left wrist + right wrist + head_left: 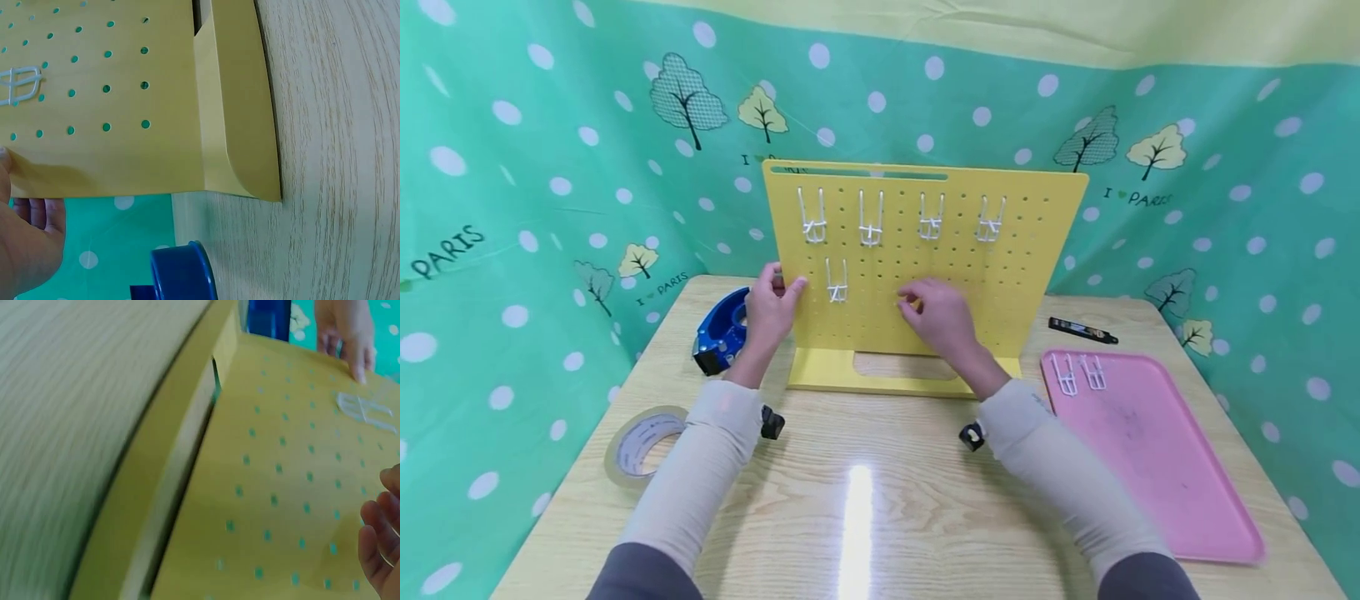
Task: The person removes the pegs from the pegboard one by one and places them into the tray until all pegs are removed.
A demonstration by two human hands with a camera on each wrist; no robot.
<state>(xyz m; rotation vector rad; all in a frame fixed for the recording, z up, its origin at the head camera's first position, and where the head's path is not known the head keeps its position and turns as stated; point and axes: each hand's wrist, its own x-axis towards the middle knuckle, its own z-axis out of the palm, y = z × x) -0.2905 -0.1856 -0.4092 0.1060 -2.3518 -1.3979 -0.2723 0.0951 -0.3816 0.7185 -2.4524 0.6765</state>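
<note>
A yellow pegboard (880,329) stands upright on its base. My left hand (772,308) grips its left edge, with the thumb on the front and the fingers (39,212) behind. White wire hooks hang in a top row, among them the leftmost hook (814,232). Below that row one lower hook (837,293) hangs near my left thumb. Before the middle of the board is my right hand (943,325), fingers loosely bent. Nothing shows between its fingers (372,550) in the right wrist view, where the hand is partly cut off.
Two more wire hooks lie at the top left of a pink tray (1150,467) on the right. Behind it is a black marker-like stick (1082,331). On the left are a blue tape dispenser (721,333) and a tape roll (625,450). Patterned green cloth (850,100) hangs behind.
</note>
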